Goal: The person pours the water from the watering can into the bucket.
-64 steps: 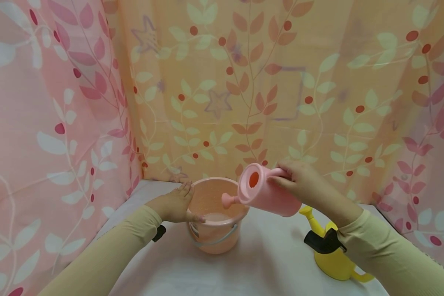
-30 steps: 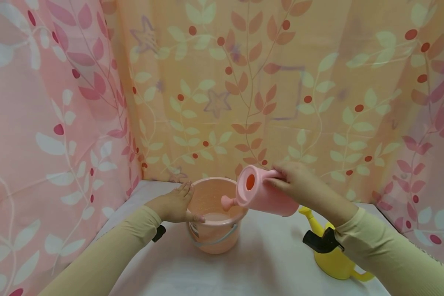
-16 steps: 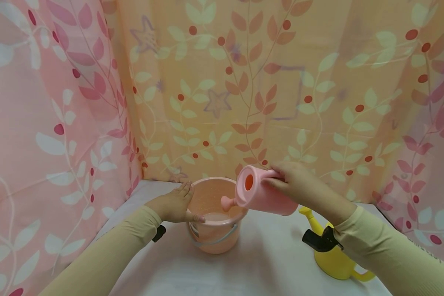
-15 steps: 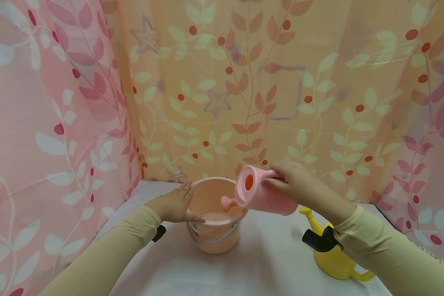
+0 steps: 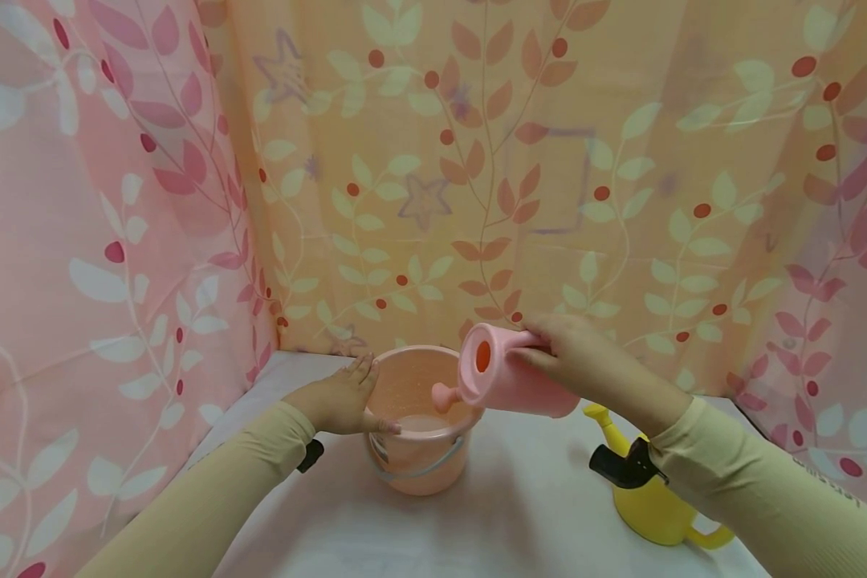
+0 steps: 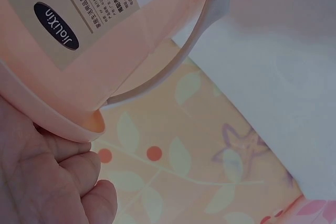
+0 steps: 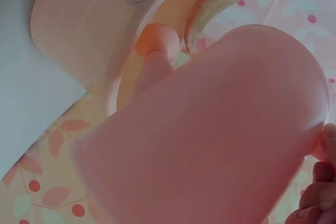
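Observation:
A peach bucket (image 5: 422,474) stands on the white surface, its grey handle hanging down in front. The left hand (image 5: 339,397) rests on the left of its rim, fingers spread and thumb lying along the front edge. In the left wrist view, fingers (image 6: 79,169) touch the rim beside the bucket's label (image 6: 79,14). The right hand (image 5: 585,353) grips the handle of a pink watering can (image 5: 523,381), tilted toward the bucket. Its spout head (image 7: 157,41) is over the bucket's opening in the right wrist view. No stream of water can be made out.
A yellow watering can (image 5: 650,514) stands at the right, partly behind the right wrist's black camera mount (image 5: 621,466). Leaf-patterned curtains (image 5: 419,160) enclose the back and both sides of the white surface (image 5: 520,506).
The pink can's body has shifted slightly left and turned a little, so its top opening looks narrower. The right hand has moved left with it; the left hand and bucket have stayed put.

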